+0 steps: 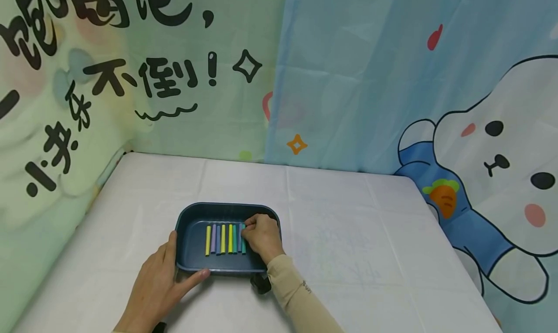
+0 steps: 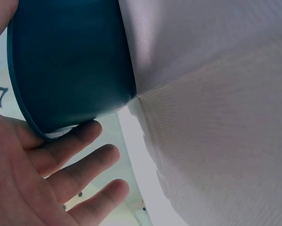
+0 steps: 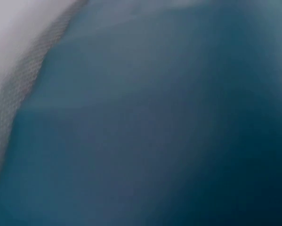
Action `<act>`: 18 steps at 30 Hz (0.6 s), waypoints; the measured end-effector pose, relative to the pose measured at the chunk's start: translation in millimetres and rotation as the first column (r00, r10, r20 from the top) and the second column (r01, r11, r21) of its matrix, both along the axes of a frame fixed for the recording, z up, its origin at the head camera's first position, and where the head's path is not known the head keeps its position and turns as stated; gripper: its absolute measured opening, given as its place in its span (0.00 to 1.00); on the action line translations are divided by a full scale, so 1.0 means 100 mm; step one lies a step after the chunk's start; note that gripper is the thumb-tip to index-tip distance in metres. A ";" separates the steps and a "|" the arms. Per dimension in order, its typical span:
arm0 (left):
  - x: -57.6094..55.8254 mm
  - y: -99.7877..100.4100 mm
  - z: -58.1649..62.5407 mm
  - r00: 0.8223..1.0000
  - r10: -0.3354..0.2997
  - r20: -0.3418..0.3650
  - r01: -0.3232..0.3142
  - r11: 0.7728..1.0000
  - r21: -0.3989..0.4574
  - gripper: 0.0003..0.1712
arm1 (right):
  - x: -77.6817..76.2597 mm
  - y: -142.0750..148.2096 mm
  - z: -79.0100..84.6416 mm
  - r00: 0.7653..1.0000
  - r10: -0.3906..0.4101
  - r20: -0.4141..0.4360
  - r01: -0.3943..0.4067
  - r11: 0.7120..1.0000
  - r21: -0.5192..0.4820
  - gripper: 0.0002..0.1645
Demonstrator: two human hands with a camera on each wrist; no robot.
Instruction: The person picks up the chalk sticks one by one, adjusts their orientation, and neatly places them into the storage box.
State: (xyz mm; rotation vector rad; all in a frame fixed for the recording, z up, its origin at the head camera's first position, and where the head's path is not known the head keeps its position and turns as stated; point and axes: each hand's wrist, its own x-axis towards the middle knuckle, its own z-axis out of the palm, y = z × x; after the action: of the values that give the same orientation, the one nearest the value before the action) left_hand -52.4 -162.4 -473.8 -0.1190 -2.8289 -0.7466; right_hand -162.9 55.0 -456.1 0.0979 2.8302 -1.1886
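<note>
A dark blue rectangular tray [image 1: 192, 255] lies on the white cloth. Inside it, several slim chalk-like sticks [image 1: 223, 239] in yellow, purple, blue and green stand side by side in a row. At the row's right end my right hand [image 1: 263, 236] reaches over the tray, curled fingertips at the upper end of the rightmost green stick [image 1: 243, 246]. My left hand [image 1: 159, 277] steadies the tray's near left corner, thumb along the near rim. In the left wrist view its fingers [image 2: 84, 172] extend loosely, one touching the tray's outer wall [image 2: 75, 61].
White cloth [image 1: 348, 255] covers the table around the tray. Printed curtains [image 1: 209, 120] hang behind and to the left, with a cartoon bear [image 1: 501, 154] at right. The right wrist view is a blurred close-up of blue tray surface [image 3: 131, 141] and pale cloth.
</note>
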 end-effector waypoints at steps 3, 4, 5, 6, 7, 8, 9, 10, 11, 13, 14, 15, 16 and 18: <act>0.00 0.00 0.00 1.000 -0.001 -0.003 0.001 1.000 -0.007 0.68 | 0.01 0.01 0.01 1.000 -0.006 -0.004 0.006 1.000 0.000 0.09; 0.00 0.00 0.00 1.000 -0.002 -0.004 0.002 1.000 -0.009 0.68 | 0.01 0.01 0.02 1.000 -0.003 -0.012 0.003 1.000 -0.002 0.09; 0.00 0.00 0.00 1.000 -0.002 -0.006 0.002 1.000 -0.012 0.68 | 0.02 0.02 0.04 1.000 0.002 -0.022 -0.002 1.000 -0.007 0.10; 0.00 0.00 0.00 1.000 -0.002 -0.006 0.002 1.000 -0.013 0.68 | 0.02 0.02 0.06 0.999 0.008 -0.031 -0.009 1.000 -0.014 0.11; 0.00 0.00 0.00 1.000 -0.001 -0.005 0.001 1.000 -0.015 0.68 | 0.03 0.03 0.08 0.999 0.017 -0.039 -0.018 1.000 -0.021 0.12; 0.00 0.00 0.00 1.000 -0.001 -0.006 0.001 1.000 -0.015 0.68 | 0.04 0.04 0.11 0.998 0.031 -0.048 -0.033 0.999 -0.028 0.12; 0.00 0.00 0.00 1.000 -0.001 -0.005 0.001 1.000 -0.014 0.68 | 0.05 0.05 0.15 0.997 0.045 -0.057 -0.047 0.998 -0.038 0.13; 0.00 0.00 0.00 1.000 -0.001 -0.004 0.001 1.000 -0.014 0.68 | 0.07 0.07 0.19 0.996 0.058 -0.063 -0.062 0.997 -0.053 0.14; 0.00 0.00 0.00 1.000 -0.001 -0.004 0.001 1.000 -0.014 0.68 | 0.08 0.08 0.23 0.995 0.068 -0.070 -0.073 0.995 -0.071 0.14; 0.00 0.00 0.00 1.000 -0.001 -0.005 0.001 1.000 -0.014 0.68 | 0.12 0.12 0.30 0.991 0.091 -0.099 -0.100 0.991 -0.093 0.17; 0.00 0.00 0.00 1.000 -0.001 -0.005 0.001 1.000 -0.013 0.68 | 0.14 0.14 0.34 0.988 0.101 -0.117 -0.113 0.988 -0.102 0.18; -0.01 0.01 0.00 1.000 -0.001 -0.004 0.001 1.000 -0.013 0.68 | 0.16 0.16 0.38 0.986 0.105 -0.133 -0.120 0.987 -0.111 0.19; -0.01 0.01 0.00 1.000 -0.001 -0.003 0.001 1.000 -0.012 0.68 | 0.18 0.19 0.41 0.983 0.109 -0.151 -0.127 0.985 -0.114 0.21; 0.00 0.01 0.00 1.000 0.002 0.002 -0.002 1.000 -0.011 0.68 | 0.21 0.26 0.48 0.976 0.108 -0.191 -0.129 0.986 -0.105 0.25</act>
State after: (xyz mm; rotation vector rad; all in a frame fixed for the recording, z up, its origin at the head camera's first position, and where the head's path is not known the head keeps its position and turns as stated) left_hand -52.9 -161.2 -473.4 -0.1171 -2.8346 -0.7318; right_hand -141.6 81.0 -408.1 -0.1961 2.8631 -1.4001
